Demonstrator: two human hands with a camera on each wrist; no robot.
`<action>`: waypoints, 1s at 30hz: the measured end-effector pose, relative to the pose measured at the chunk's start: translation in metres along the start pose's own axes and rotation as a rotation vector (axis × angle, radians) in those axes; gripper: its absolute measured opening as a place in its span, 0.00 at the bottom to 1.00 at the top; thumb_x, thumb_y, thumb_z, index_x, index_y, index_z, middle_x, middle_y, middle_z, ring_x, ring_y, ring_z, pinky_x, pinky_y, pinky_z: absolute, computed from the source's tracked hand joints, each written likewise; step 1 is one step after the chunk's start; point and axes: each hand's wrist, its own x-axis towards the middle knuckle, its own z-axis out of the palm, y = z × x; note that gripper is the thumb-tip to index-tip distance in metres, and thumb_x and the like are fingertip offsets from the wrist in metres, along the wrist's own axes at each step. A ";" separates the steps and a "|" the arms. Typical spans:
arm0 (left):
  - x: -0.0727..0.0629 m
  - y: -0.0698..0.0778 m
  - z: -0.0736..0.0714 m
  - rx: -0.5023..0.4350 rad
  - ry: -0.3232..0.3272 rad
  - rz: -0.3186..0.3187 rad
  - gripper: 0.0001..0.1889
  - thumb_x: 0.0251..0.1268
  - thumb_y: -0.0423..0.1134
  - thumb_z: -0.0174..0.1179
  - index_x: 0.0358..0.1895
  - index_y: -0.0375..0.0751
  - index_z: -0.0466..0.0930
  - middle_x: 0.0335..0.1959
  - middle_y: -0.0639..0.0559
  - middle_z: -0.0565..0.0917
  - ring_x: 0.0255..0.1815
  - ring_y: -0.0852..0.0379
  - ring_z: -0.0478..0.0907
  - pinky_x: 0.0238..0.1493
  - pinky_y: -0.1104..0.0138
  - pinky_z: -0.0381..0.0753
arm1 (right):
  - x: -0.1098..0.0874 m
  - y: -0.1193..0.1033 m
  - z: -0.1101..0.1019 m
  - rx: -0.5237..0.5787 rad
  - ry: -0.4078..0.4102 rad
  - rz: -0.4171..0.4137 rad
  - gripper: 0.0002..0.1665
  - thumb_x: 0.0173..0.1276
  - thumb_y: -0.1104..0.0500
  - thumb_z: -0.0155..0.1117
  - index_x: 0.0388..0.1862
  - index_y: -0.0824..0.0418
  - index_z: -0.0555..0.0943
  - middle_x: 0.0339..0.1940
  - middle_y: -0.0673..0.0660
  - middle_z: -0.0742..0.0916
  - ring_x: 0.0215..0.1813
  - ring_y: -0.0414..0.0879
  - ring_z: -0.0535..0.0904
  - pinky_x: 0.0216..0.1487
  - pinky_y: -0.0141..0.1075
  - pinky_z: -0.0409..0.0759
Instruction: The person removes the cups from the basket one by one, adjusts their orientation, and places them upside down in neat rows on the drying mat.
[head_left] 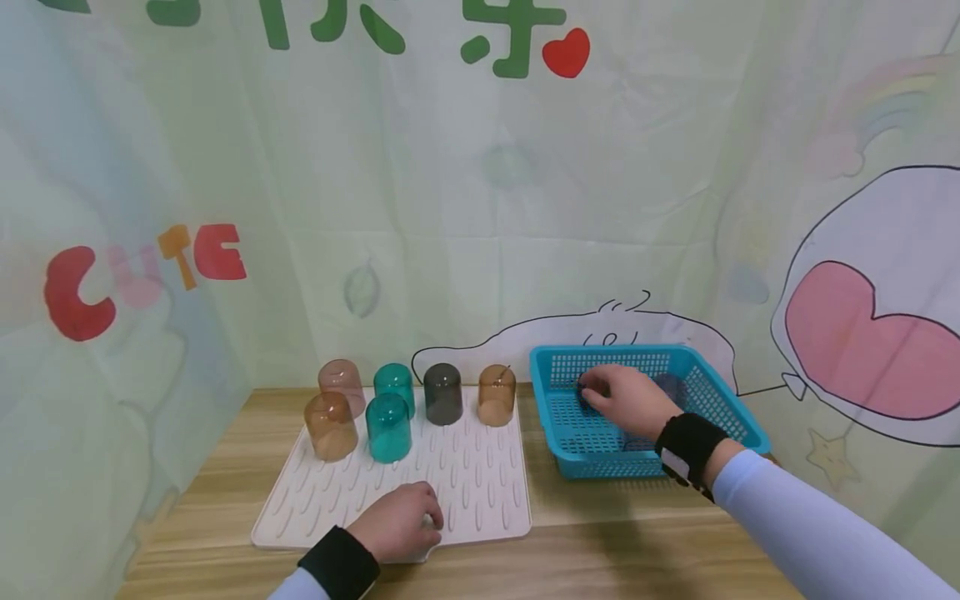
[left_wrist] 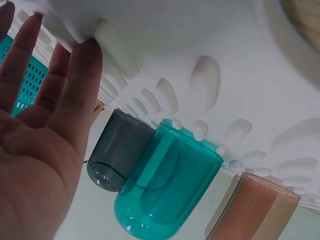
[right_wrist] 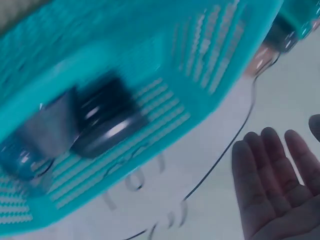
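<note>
In the head view my left hand [head_left: 401, 521], its fingers relaxed and bent slightly, is over the front of a white draining mat [head_left: 480, 500]. Upside down on that mat stand several clear coloured cups: a pink cup [head_left: 341, 386], two amber cups, two teal cups [head_left: 388, 429] and a grey cup [head_left: 443, 394]. My right hand [head_left: 630, 400] reaches over a blue perforated basket [head_left: 600, 467], fingertips at a dark cup [head_left: 582, 397] that they partly hide. The right wrist view shows that hand [right_wrist: 280, 185] with fingers extended, apart from the black cup [right_wrist: 107, 122].
Farther right in the basket lie other dark bluish cups [head_left: 670, 388]. Mat and basket stand on a wooden table [head_left: 202, 500] before a printed cloth backdrop [head_left: 450, 208]. The basket's raised rim surrounds its cups.
</note>
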 end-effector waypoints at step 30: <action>-0.005 0.003 -0.004 0.029 -0.001 0.012 0.02 0.61 0.41 0.71 0.34 0.50 0.88 0.40 0.57 0.79 0.39 0.58 0.73 0.54 0.56 0.82 | 0.031 0.112 0.003 -0.165 -0.231 0.302 0.42 0.69 0.53 0.69 0.76 0.67 0.65 0.73 0.73 0.73 0.72 0.75 0.66 0.65 0.67 0.72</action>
